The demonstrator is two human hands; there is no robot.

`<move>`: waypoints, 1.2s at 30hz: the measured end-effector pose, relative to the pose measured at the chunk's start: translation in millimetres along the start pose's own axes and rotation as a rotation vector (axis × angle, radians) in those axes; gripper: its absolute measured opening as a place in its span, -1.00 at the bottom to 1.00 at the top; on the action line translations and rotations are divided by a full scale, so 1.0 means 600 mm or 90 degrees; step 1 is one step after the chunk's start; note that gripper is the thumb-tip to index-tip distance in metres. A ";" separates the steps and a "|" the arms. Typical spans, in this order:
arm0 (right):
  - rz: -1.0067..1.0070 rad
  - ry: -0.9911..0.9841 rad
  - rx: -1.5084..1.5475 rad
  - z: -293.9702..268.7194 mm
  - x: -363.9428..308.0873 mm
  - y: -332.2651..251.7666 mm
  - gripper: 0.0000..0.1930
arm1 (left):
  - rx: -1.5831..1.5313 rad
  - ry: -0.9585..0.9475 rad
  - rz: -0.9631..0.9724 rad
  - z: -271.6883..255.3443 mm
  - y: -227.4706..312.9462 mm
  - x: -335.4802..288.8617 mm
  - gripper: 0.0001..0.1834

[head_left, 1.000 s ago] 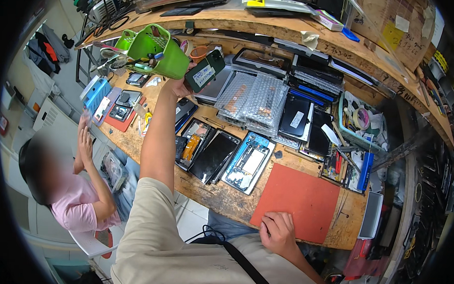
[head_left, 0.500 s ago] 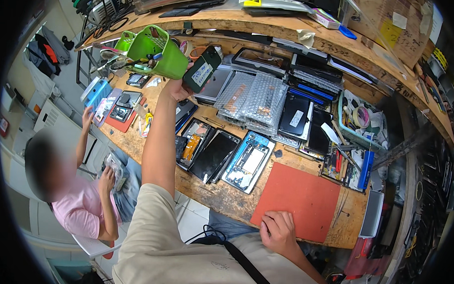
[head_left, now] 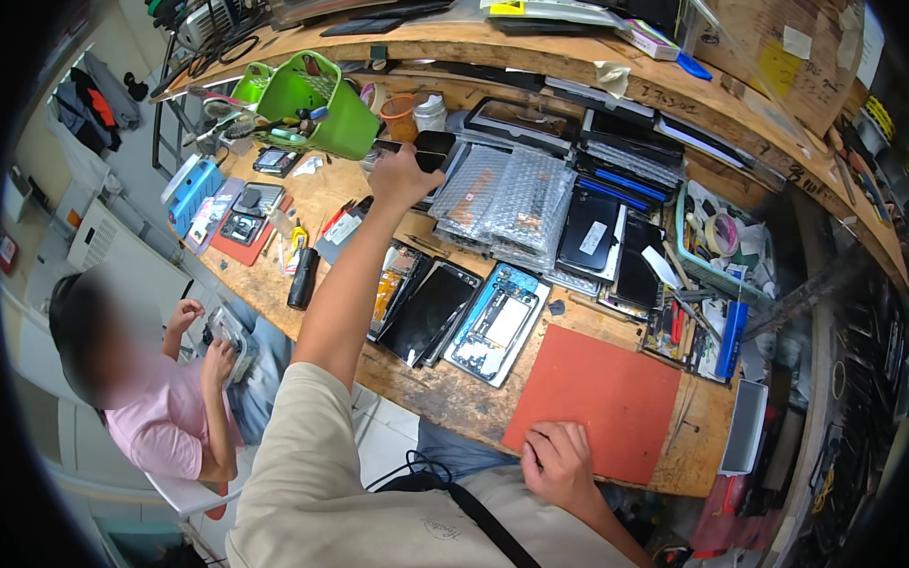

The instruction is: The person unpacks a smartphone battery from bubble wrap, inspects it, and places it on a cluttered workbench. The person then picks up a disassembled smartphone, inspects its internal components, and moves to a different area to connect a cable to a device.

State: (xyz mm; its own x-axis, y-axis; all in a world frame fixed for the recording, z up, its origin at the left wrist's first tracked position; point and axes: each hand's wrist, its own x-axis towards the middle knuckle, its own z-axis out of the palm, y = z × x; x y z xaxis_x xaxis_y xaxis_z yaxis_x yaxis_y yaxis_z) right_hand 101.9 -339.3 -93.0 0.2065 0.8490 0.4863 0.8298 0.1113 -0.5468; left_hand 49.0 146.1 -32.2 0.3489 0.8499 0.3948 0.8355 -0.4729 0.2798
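My left arm stretches forward over the bench. At its far end my left hand [head_left: 405, 178] has its fingers closed on a dark phone [head_left: 435, 149], beside the bubble-wrapped packs and partly hidden by my fingers. Loosely curled, with nothing visible in it, my right hand [head_left: 559, 458] rests on the near edge of a red mat [head_left: 601, 394]. Between my arms lie an opened phone [head_left: 503, 321] with its inner parts showing, a black screen panel [head_left: 431, 311] and another opened device [head_left: 394, 282] with orange flex parts.
A green basket [head_left: 345, 125] of tools stands left of my left hand. Bubble-wrapped packs [head_left: 518, 191] are stacked mid-bench. A teal bin [head_left: 765, 275] sits at the right. The wooden shelf [head_left: 542, 59] overhangs the back. A co-worker [head_left: 165, 404] in pink sits at left, holding something in clear plastic.
My left hand has moved right and lowered the phone from upright beside the basket, uncovering an orange cup and a black-handled tool. The co-worker's raised hand has drawn back. My right hand stays put.
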 end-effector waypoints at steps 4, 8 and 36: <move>0.003 0.007 0.012 -0.001 0.002 -0.001 -0.81 | 0.029 -0.061 -0.020 0.012 0.008 0.005 -0.26; 0.006 0.003 0.015 -0.001 0.003 -0.002 -0.80 | 0.015 -0.060 0.012 0.018 -0.007 0.007 -0.29; 0.002 -0.002 0.013 0.001 0.002 0.004 -0.80 | 0.108 -0.218 -0.180 0.031 0.066 0.088 -0.20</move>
State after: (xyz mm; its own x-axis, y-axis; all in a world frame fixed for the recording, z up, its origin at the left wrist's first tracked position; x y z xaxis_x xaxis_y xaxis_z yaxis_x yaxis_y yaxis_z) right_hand 103.7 -337.6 -94.0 0.2068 0.8513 0.4823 0.8184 0.1196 -0.5620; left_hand 108.8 176.6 -16.6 0.1936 0.9811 0.0048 0.9654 -0.1914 0.1770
